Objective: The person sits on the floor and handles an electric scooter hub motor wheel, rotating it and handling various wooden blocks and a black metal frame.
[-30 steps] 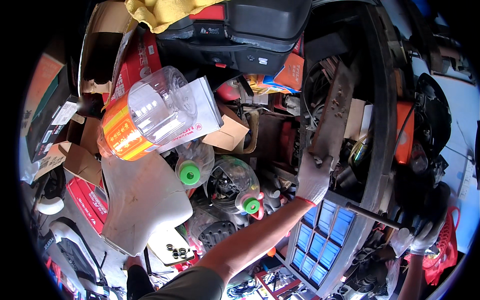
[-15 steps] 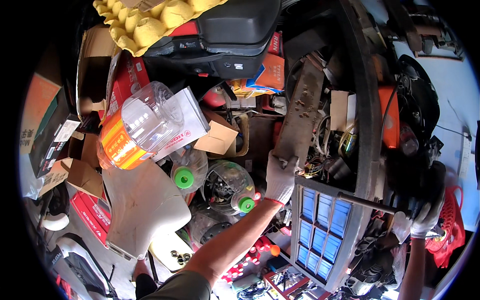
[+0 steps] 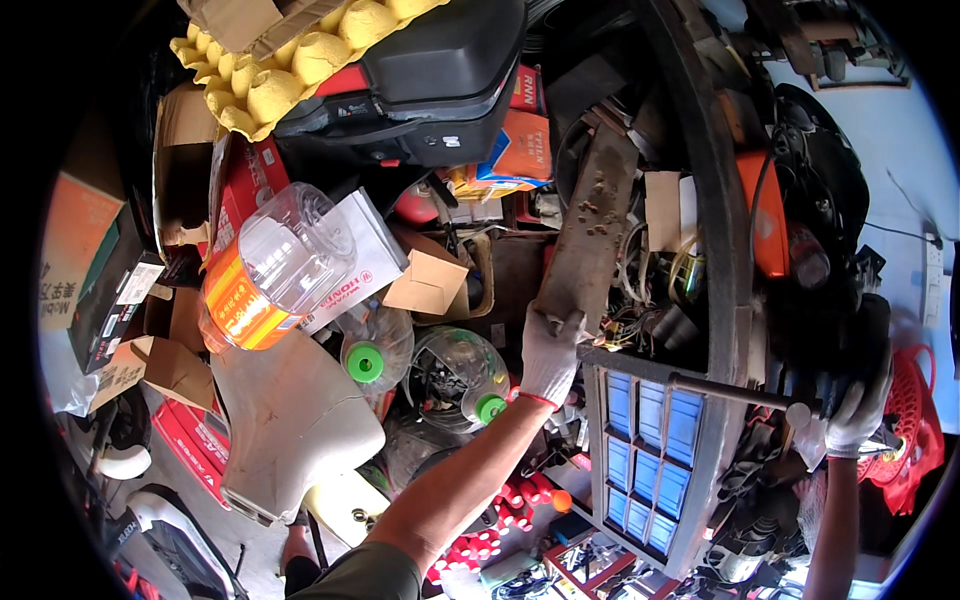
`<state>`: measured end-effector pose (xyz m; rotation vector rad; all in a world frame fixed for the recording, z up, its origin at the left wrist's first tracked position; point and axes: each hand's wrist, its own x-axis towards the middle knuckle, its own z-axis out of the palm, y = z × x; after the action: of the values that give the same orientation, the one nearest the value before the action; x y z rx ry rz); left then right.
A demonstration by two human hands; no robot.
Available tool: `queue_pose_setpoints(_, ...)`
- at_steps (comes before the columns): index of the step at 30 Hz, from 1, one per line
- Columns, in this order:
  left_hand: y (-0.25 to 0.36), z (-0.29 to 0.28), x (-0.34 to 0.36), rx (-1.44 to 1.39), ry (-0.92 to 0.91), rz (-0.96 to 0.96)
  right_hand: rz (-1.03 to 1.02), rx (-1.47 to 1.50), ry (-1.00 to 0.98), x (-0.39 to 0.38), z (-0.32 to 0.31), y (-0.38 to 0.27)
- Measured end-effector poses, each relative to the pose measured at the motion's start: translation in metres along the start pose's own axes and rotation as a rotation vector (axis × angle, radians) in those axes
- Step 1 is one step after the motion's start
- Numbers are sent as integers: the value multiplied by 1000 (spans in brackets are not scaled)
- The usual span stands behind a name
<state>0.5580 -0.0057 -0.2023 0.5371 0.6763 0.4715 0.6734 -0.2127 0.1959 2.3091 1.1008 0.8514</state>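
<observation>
My left hand [image 3: 550,355], in a pale knitted glove, grips the lower end of a long dirty brown plank [image 3: 590,225] lying beside loose wires [image 3: 650,310] in a dark open frame [image 3: 725,220]. Below that opening is a panel of blue squares [image 3: 645,465], with a metal bar [image 3: 730,393] across its top. My right hand [image 3: 855,410], also gloved, has curled fingers around something dark at the right, near the bar's end; what exactly it holds is unclear.
A large plastic jug [image 3: 290,260], green-capped bottles [image 3: 365,362], a beige plastic panel [image 3: 290,430] and cardboard boxes [image 3: 425,275] crowd the left and middle. A yellow egg tray [image 3: 300,60] and black case [image 3: 430,60] sit at the top; a red mesh object [image 3: 915,420] is far right.
The view has shifted, most things appearing further left. My left hand and the plank have moved left, showing more wires beside the plank. My right hand stays at the dark object.
</observation>
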Motion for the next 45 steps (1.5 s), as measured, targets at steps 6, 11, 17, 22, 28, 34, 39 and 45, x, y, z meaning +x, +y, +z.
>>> queue_pose_setpoints(6, 13, 1, -4, -81, -19, -86, 1, -3, 11, -2, 1, 3)
queue_pose_setpoints(11, 3, -3, 8, -20, -56, -77, -2, -17, 10, -1, 1, 3)
queue_pose_setpoints(17, 11, 31, 64, -26, -86, 5, 2, -22, 11, 6, -1, -9)
queue_pose_setpoints(22, 43, 92, 135, 86, -133, 112, 36, -13, 4, 8, -5, -9)
queue_pose_setpoints(28, 38, 146, 238, 191, -146, 132, 31, -24, -29, 12, -8, -7)
queue_pose_setpoints(34, 28, 172, 320, 167, -143, 168, 52, -41, -91, 5, -5, -1)
queue_pose_setpoints(39, 45, 154, 420, 211, -141, 415, 24, 7, -48, 9, 1, 5)
queue_pose_setpoints(45, 21, 172, 365, 55, -231, 188, 49, 44, -140, -1, -1, 9)
